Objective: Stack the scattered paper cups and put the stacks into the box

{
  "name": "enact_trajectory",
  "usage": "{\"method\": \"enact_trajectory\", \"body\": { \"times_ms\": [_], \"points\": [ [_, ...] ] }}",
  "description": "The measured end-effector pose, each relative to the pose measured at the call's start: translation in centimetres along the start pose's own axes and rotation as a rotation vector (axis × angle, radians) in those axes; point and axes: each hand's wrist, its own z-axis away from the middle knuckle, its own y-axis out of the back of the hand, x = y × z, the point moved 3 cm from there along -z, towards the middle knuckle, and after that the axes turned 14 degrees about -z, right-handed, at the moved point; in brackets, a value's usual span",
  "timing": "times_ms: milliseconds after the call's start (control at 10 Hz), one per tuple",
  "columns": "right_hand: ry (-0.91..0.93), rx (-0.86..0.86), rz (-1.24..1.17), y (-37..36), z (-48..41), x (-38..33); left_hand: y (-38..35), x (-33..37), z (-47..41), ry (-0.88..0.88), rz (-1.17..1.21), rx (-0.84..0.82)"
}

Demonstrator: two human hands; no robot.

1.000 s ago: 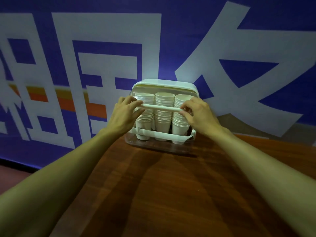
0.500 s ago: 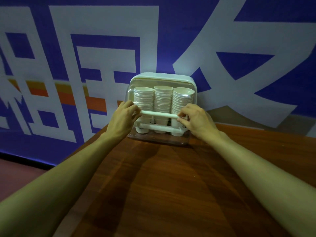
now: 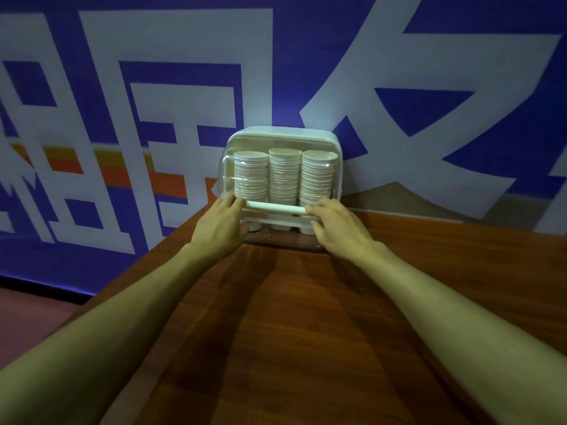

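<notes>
**Box** [image 3: 282,134]: stands at the far edge of the counter [image 3: 291,326], with its back against the banner [image 3: 147,96]. The top is white and rounded at the corners.

**Cups** [image 3: 284,174]: all are inside the box, in three upright stacks set side by side. The stacks touch or nearly touch one another. The top rims sit just below the box top. The lowest cups show behind a white rail [image 3: 285,221] near the base.

**Cover** [image 3: 227,167]: clear and curved, lying over the front of the box, so the cups are seen through it. A white bar [image 3: 276,207] runs level along its lower edge, just above the rail. Whether the cover is fully seated cannot be told.

**Left grip** [image 3: 221,223]: holds the left end of the bar, with the fingers curled over it.

**Right grip** [image 3: 337,228]: holds the right end of the bar, with the fingers curled round it and the thumb low, near the rail.

**Arms**: both forearms are bare and reach across the counter to the box.

**Counter**: dark wood grain, with arm shadows falling between the forearms.

**Banner**: blue with large white characters and an orange stripe [image 3: 116,174] left of the box
</notes>
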Motion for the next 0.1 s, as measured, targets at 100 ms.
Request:
{"method": "enact_trajectory", "body": {
  "times_ms": [100],
  "points": [
    [-0.066, -0.154, 0.011, -0.11, 0.92, 0.28, 0.66, 0.79, 0.39, 0.009, -0.009, -0.100]
  ]
}}
